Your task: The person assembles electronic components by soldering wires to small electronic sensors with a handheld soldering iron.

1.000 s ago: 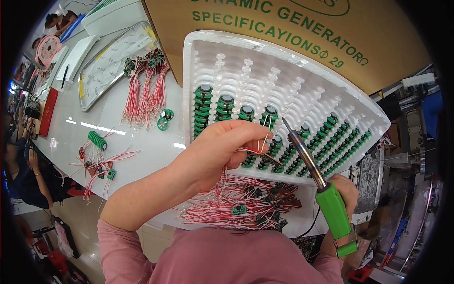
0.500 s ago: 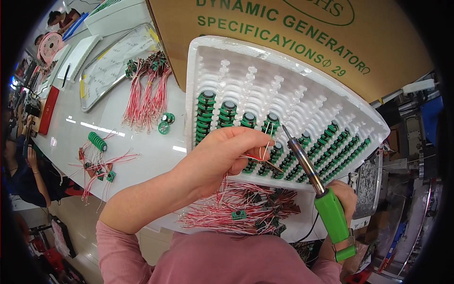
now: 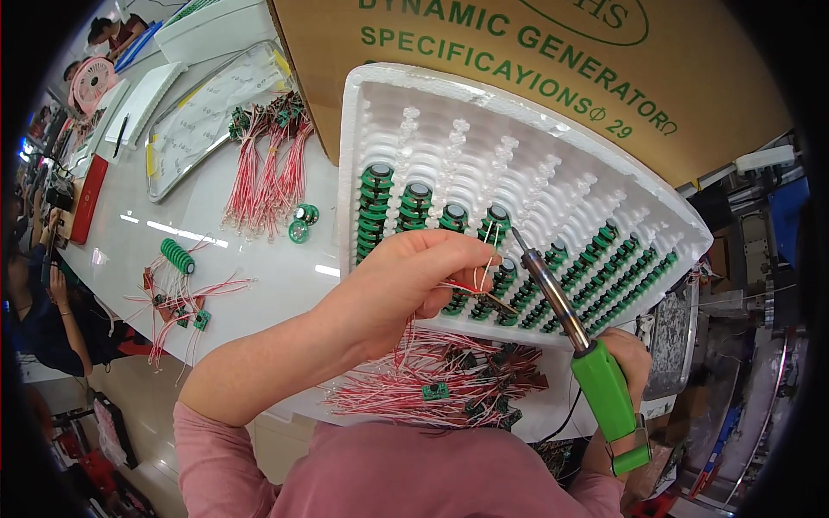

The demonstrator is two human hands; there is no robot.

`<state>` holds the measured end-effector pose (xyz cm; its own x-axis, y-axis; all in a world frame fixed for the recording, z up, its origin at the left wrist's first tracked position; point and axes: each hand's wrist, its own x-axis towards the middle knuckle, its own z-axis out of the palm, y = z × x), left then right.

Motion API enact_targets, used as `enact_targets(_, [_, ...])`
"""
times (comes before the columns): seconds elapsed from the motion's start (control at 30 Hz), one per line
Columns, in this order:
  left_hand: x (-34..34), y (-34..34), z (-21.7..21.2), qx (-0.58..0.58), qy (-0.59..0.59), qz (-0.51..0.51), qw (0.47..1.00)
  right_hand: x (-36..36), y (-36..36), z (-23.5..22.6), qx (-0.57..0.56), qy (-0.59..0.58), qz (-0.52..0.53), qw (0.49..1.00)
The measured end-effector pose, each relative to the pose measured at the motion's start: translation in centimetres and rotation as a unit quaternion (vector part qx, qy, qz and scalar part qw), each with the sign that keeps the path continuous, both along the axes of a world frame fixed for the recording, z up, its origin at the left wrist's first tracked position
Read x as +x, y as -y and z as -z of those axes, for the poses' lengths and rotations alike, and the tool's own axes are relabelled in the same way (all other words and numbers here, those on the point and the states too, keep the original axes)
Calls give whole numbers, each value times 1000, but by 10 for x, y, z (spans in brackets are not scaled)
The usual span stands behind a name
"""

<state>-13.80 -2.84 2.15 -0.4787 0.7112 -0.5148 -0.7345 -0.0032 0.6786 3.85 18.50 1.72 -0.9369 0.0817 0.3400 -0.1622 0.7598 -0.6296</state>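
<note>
My left hand [image 3: 401, 281] is closed in a pinch on thin red and white wires [image 3: 486, 269], whose pale ends point up. A small flat piece, probably a circuit board [image 3: 498, 303], hangs below its fingers, seen edge-on. The wires are over a white foam tray [image 3: 432, 104] with rows of green and black round speakers [image 3: 414, 200]. My right hand [image 3: 630, 358] grips the green handle of a soldering iron [image 3: 602, 393]. Its metal tip is up beside a speaker in the tray, slightly right of the wire ends. Part of the right hand is hidden behind the handle.
A pile of red-and-white wired circuit boards [image 3: 432, 380] lies under the left wrist. More wire bundles [image 3: 268, 173], a stack of green discs [image 3: 177, 257] and loose boards [image 3: 201, 320] are at left. A large cardboard box [image 3: 518, 60] stands behind the tray. Other people work at far left.
The soldering iron has shifted very slightly left and its tip is a little nearer the wire ends. My left hand and the wires have hardly moved.
</note>
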Motion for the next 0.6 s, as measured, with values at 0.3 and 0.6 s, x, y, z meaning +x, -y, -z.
enact_targets(0.3, [1, 1, -1, -4, -6, -1, 1000, -1, 1, 0, 42, -14, -4, 999])
enact_targets(0.6, [3, 2, 4, 4, -40, 2, 999, -5, 3, -1, 19, -35, -18, 999])
